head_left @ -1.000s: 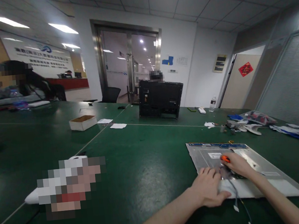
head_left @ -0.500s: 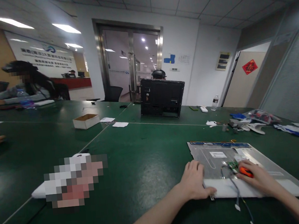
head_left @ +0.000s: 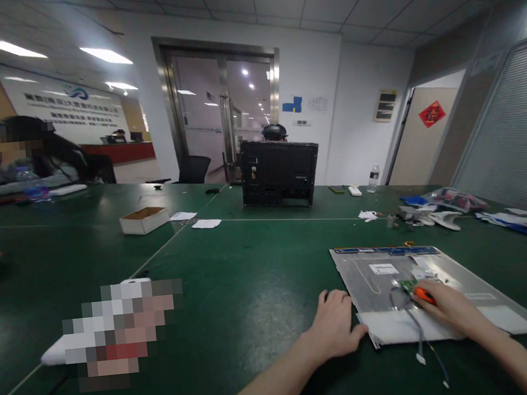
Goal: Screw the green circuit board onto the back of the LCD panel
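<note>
Since the earlier frame the left hand (head_left: 334, 327) has slid off the panel (head_left: 458, 278) onto the table (head_left: 235, 287), fingers loosely spread, holding nothing, just beside the panel's near-left corner. Right hand (head_left: 444, 309) grips an orange tool (head_left: 423, 295) at the small board (head_left: 409, 285) mid-panel. Cables (head_left: 419, 331) trail toward the person.

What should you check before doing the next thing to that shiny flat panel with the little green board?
1. Left hand steadies the metal panel at its near left corner: ok.
2. Right hand grips the orange-handled tool: ok.
3. Tool tip sits on the green board: cannot tell, hidden by the hand.
4. Loose wires kept off the table edge: not ok, they trail past the panel.
5. Panel lies flat on the green table: ok.
</note>
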`<state>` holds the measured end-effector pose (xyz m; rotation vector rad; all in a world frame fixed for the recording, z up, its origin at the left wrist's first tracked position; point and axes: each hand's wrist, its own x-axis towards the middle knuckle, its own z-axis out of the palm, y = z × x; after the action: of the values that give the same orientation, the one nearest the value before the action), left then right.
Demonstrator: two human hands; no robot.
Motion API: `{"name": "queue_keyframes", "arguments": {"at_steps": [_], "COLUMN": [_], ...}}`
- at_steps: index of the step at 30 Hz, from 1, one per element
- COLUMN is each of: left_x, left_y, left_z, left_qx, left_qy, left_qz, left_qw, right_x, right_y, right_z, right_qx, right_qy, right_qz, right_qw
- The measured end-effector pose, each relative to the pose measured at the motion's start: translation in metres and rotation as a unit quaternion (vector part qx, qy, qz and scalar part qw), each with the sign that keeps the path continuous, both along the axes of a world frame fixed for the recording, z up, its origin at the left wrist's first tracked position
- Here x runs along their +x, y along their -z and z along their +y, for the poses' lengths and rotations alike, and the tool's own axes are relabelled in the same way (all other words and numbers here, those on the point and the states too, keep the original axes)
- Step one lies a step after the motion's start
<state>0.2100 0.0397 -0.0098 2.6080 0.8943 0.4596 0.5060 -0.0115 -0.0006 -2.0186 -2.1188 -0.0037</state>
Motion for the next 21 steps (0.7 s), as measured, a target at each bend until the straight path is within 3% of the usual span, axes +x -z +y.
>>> {"name": "queue_keyframes", "arguments": {"at_steps": [7,13,18,21], "left_x": [0.019,0.037,0.048,0.042], "left_y": [0.000,0.002,0.003,0.002], "left_z": [-0.001,0.004,0.003,-0.002], "left_qx": [0.022,0.062,0.082,0.081], "left_qy": [0.033,0.058,0.061,0.078], "left_qz": [0.023,0.038,0.068,0.064], "left_qw": [0.999,0.996,0.992,0.992], "right_x": [-0.017,-0.050,-0.089,-0.092], "right_y": [-0.012,-0.016,-0.007,-0.001], "right_z": [0.013,0.026,0.038,0.042], "right_qx": [-0.021,-0.023,-0.029,-0.030], "right_qy": [0.117,0.131,0.134,0.161], "right_qz": [-0.114,-0.113,-0.107,-0.114], "right_qw": [0.986,0.985,0.985,0.980]}}
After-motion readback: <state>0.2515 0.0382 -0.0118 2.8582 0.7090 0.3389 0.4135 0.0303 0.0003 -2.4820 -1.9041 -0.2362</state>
